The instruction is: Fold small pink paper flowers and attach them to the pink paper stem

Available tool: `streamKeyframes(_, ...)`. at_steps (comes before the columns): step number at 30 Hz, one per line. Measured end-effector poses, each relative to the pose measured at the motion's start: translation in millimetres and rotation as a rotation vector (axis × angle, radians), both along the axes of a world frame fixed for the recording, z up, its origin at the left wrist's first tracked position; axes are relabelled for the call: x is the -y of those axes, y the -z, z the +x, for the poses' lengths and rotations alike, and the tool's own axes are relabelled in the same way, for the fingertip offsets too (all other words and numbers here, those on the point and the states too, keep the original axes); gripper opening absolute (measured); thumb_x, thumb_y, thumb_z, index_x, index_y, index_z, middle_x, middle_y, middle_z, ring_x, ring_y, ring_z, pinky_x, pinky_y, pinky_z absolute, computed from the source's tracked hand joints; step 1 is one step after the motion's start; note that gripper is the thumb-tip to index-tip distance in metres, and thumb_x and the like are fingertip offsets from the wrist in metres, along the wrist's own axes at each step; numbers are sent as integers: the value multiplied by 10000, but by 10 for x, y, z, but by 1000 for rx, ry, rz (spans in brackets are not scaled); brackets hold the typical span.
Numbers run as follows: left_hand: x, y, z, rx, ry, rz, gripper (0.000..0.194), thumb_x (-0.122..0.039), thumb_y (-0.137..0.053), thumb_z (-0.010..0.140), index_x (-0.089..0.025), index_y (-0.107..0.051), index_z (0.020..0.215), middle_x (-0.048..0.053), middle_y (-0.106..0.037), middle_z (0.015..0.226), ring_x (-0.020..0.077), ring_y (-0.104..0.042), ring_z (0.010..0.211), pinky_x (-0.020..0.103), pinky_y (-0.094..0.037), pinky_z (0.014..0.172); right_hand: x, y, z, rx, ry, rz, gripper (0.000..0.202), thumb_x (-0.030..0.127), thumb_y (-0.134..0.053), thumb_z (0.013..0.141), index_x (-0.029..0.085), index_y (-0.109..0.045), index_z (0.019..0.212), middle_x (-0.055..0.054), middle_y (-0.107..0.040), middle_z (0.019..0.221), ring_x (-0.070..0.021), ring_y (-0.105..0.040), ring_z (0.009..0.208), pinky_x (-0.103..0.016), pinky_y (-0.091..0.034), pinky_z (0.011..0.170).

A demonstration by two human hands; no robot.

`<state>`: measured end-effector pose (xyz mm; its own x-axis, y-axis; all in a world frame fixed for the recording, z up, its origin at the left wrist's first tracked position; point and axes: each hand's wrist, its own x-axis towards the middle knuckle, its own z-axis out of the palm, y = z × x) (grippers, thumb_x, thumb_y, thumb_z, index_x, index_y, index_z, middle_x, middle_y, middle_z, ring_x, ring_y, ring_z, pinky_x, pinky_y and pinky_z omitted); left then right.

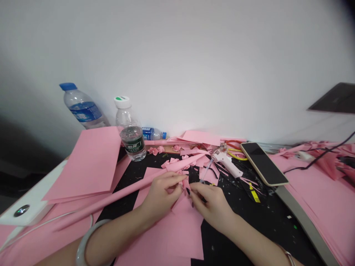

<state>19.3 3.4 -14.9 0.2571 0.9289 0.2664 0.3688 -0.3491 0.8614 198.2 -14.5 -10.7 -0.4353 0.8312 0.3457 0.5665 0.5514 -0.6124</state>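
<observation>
My left hand [163, 190] pinches a small folded piece of pink paper [185, 183] between thumb and forefinger. On the other side of that piece, my right hand [212, 201] grips its edge, fingertips close to the left ones. Small dark spots show at the right fingertips; what they are is unclear. Beneath both hands lie flat pink sheets [177, 236]. A long rolled pink paper tube [119, 195] slants behind my left hand. Beyond my right hand rests a white glue gun [227, 162].
A phone [264, 164] lies at the right, beside stacked pink sheets [318, 199]. Two bottles, one blue-capped [83, 107] and one white-capped [131, 133], stand at the left behind a pink sheet [85, 162]. Paper roses [155, 150], scissors [237, 154] and scraps lie near the wall.
</observation>
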Motion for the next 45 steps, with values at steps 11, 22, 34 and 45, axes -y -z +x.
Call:
streamKeyframes(11,-25,-64,4,278,76,-292,221,-320,-534,871,-152,-675,852,68,-718,857,194,-666,799,302,-537,740,-40,-58,27,-210,42,-256,161,180,-378,949,199,-509,857,21,-586,606,-112,-546,480,-200,-427,478)
streamKeyframes(22,-24,3,2,238,170,-526,448,-475,-435,907,-163,-528,599,-36,-473,446,94,-403,403,224,-312,439,-20,-75,9,-236,-30,-339,177,163,-399,920,194,-518,793,8,-613,620,-112,-556,495,-206,-445,491)
streamKeyframes(34,-32,-31,-25,56,249,-416,442,-433,-390,936,-182,-472,582,-31,-496,493,111,-464,465,229,-365,490,-38,-85,-26,-382,-42,-496,175,254,-428,921,193,-502,774,0,-658,612,-108,-571,464,-201,-431,458)
streamKeyframes(45,-29,-50,-13,7,252,-367,401,-382,-417,925,-175,-478,587,-35,-486,502,105,-453,470,218,-341,476,-39,-63,-33,-423,-45,-545,199,328,-450,923,201,-483,773,6,-658,622,-110,-589,458,-202,-444,449)
